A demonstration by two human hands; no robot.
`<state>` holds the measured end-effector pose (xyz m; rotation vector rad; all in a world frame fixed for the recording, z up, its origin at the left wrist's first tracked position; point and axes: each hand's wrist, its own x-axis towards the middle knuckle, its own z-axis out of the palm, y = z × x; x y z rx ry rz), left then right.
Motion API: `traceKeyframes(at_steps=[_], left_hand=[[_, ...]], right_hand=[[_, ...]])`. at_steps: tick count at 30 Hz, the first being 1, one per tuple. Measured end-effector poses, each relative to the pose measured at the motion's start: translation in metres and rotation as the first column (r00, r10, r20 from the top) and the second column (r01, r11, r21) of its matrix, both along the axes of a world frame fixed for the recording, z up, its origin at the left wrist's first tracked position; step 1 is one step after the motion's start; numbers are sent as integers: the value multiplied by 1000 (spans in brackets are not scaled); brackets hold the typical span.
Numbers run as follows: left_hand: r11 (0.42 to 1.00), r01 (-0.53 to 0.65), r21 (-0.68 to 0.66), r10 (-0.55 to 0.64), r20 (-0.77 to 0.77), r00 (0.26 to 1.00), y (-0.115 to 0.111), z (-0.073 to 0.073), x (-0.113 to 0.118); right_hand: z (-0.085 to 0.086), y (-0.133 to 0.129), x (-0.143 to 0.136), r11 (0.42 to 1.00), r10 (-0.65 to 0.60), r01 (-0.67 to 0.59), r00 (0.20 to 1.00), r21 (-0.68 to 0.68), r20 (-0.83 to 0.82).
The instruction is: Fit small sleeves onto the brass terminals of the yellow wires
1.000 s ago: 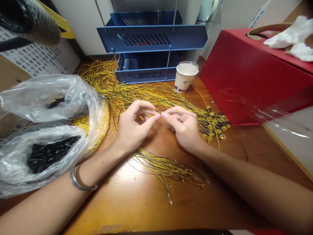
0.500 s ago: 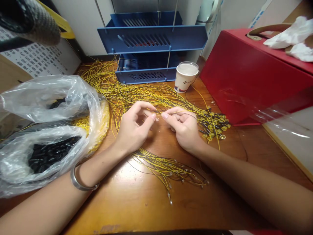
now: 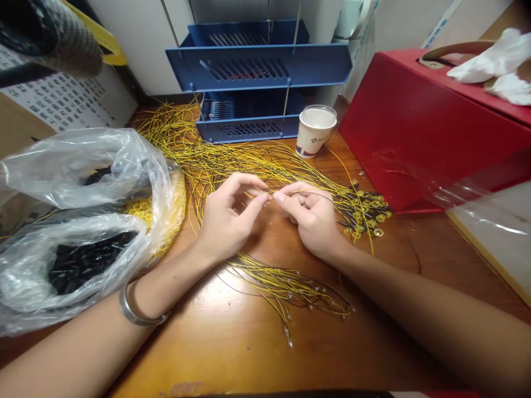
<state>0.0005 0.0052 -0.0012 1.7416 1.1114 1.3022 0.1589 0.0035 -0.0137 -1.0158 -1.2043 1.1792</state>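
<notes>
left hand (image 3: 232,218) edged toward right hand (image 3: 312,218), both pinching thin wire (image 3: 307,192), long axis crosswise, trailing rightward

Chinese characters (image 3: 58,91), blurred, on white panel (image 3: 83,99); logo (image 3: 314,140), illegible, on cup (image 3: 316,124)

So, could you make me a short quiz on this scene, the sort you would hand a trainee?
1. What do the fingers of the right hand hold?
A) a pen
B) a thin dark wire
C) a spoon

2. True or false: in this view, the paper cup stands to the left of the red box.

3. What colour is the tray rack at the back of the table?

Key: 1. B. 2. True. 3. Blue.
</notes>
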Motion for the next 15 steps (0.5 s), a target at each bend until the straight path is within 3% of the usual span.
traceKeyframes(at_steps=[15], left_hand=[[1000,17,17,-15,-86,996,-2,2,-1]], right_hand=[[1,0,-1,1000,10,-10,1000,5,4]])
